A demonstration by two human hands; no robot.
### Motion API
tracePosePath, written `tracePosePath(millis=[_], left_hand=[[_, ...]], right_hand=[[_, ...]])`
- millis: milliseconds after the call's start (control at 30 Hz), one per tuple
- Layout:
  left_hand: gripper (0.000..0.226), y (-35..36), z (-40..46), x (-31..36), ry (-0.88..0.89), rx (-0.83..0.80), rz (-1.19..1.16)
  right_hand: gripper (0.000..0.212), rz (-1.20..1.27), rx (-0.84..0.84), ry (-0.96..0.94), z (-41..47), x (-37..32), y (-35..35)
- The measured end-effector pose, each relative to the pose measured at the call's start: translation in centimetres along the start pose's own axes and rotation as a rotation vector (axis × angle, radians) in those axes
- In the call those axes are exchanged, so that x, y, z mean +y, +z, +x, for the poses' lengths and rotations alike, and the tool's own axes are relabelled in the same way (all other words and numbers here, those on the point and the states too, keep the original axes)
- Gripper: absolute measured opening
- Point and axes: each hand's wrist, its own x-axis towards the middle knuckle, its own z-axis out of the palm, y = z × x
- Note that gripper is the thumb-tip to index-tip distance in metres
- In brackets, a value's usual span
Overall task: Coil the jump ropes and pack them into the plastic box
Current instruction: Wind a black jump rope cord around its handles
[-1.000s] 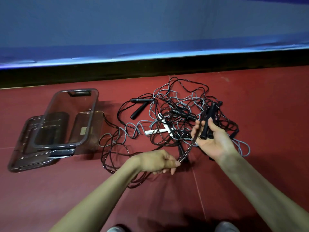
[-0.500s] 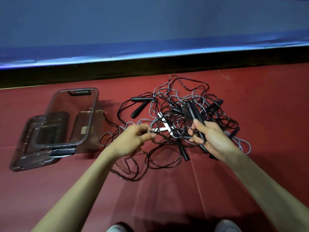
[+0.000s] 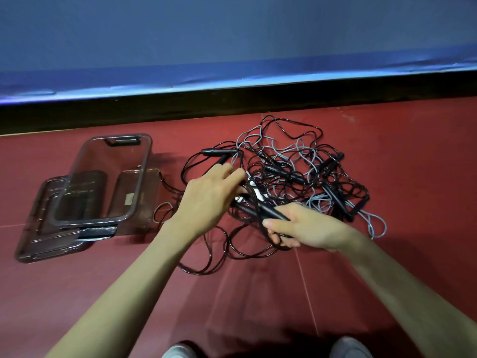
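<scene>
- My right hand (image 3: 307, 228) grips a black handle (image 3: 271, 212) at the near side of the tangle; fingers curled round it, thumb along its side
- My left hand (image 3: 214, 195) reaches into the ropes (image 3: 291, 177) by the white handle (image 3: 254, 193); whether it pinches a cord I cannot tell
- The ropes lie knotted on the red floor (image 3: 258, 293), right of the box (image 3: 103, 177), which sits empty on its lid (image 3: 38, 244)
- I judge this the untangling step; nothing coiled yet
- Next I need to free one rope from the heap, following its cord from my handle; then loop it
</scene>
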Motion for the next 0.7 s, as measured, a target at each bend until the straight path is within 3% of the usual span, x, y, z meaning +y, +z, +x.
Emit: tracePosePath(millis=[100, 233, 300, 400, 433, 567, 633, 700], left_hand=[[0.029, 0.1, -0.5, 0.4, -0.047, -0.067, -0.030], [0.023, 0.6, -0.8, 1.2, -0.299, -0.113, -0.568], [0.027, 0.9, -0.6, 1.4, -0.331, -0.098, -0.584], [0.036, 1.0, -0.2, 1.5, -0.332, -0.147, -0.485], [0.038, 1.1, -0.2, 1.5, -0.342, -0.155, -0.483], [0.031, 1.2, -0.1, 1.1, -0.450, -0.100, -0.508], [0.032, 1.2, -0.2, 0.5, -0.534, -0.022, -0.516], [0.032, 1.2, -0.4, 0.0, -0.578, 0.029, -0.511]], right_hand=[[0.027, -0.016, -0.117, 0.010, -0.4, -0.6, 0.1], [0.022, 0.200, -0.141, 0.013, -0.6, -0.3, 0.3], [0.005, 0.312, -0.123, -0.006, -0.5, -0.3, 0.4], [0.037, 0.404, -0.124, 0.008, -0.3, -0.2, -0.2], [0.038, 0.401, -0.117, 0.022, -0.3, -0.2, -0.3], [0.022, 0.512, 0.107, 0.008, 0.4, 0.5, 0.2], [0.020, 0.616, 0.260, -0.035, 0.8, 1.2, 0.2], [0.022, 0.651, 0.310, -0.083, 0.8, 1.7, 0.2]])
